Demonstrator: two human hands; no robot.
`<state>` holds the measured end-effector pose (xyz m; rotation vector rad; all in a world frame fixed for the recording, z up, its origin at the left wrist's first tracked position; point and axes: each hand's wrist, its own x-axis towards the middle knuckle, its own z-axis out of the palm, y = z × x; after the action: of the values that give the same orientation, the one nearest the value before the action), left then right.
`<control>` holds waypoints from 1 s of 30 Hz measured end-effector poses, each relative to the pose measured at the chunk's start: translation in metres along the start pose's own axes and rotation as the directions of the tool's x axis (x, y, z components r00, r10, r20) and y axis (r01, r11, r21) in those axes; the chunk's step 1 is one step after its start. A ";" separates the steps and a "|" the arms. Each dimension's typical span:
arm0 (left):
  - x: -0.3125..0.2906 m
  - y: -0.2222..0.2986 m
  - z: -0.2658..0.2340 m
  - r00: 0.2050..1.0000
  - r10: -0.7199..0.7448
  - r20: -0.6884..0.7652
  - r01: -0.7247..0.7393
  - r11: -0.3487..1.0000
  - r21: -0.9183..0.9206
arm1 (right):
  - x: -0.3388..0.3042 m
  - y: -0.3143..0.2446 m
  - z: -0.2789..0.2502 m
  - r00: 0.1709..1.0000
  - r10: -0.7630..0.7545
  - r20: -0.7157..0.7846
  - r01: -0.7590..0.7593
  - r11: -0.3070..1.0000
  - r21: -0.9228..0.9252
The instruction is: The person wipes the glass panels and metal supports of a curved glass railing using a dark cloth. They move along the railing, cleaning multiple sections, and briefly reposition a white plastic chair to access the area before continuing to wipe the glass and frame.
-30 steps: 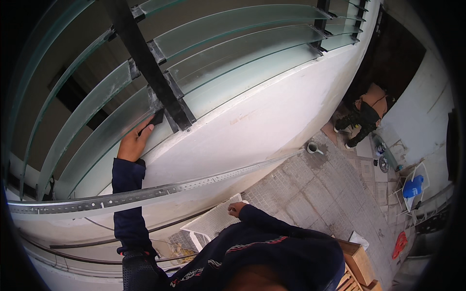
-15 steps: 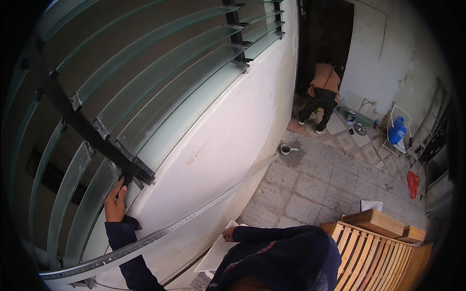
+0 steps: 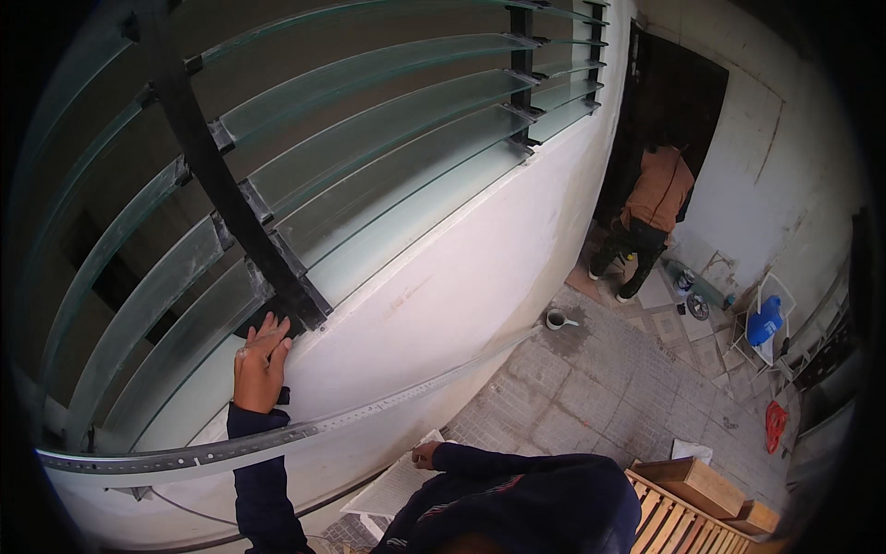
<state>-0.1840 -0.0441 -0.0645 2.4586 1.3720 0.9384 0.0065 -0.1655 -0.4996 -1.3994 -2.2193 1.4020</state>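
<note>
My left hand (image 3: 261, 369) reaches up to a louvre window with glass slats (image 3: 388, 120). Its fingers are stretched out and touch the foot of a black upright frame (image 3: 226, 198), at the sill. What lies under the fingertips is partly hidden. Lower down, my right hand (image 3: 425, 454) is closed on the upper edge of a white panel (image 3: 392, 489); the fingertips cannot be made out. A long perforated metal strip (image 3: 277, 432) crosses in front of my left forearm and slants toward the foot of the white wall (image 3: 461, 268).
Another person (image 3: 655, 198) bends by a dark door (image 3: 678, 88). A dipper (image 3: 556, 319) stands on the paved floor by the wall. Farther right are a folding chair (image 3: 775, 286) with a blue container (image 3: 764, 321) and a red coil (image 3: 775, 427). Wooden slatted furniture (image 3: 660, 503) stands at lower right.
The view has shifted, so the window and wall sit differently. My left hand's fingers are now spread more over the frame's foot. My right hand stays at the panel. The other person has straightened slightly.
</note>
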 end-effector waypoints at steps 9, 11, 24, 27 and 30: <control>-0.091 -0.056 -0.052 0.951 -0.181 -0.249 0.210 0.973 0.095 | -0.008 -0.007 -0.006 0.998 0.027 0.052 -0.030 0.998 0.056; -0.116 -0.080 -0.076 0.896 -0.231 -0.380 0.320 0.928 0.191 | -0.010 -0.011 -0.007 0.998 0.004 0.064 -0.006 0.999 0.039; -0.053 -0.045 -0.002 0.959 -0.054 -0.280 0.087 0.990 0.109 | -0.012 -0.022 -0.008 0.986 -0.060 0.157 0.062 0.998 -0.008; -0.042 -0.022 0.018 0.979 0.096 -0.179 -0.087 0.995 0.057 | -0.010 -0.022 -0.010 0.991 -0.041 0.130 0.046 0.998 -0.036; -0.065 -0.033 0.011 0.957 0.153 -0.247 -0.113 0.979 0.168 | -0.008 -0.021 -0.010 0.990 -0.061 0.131 0.065 0.998 -0.026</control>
<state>-0.2249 -0.0768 -0.1157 2.6458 1.4167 1.2707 0.0035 -0.1679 -0.4750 -1.2685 -2.3517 1.4843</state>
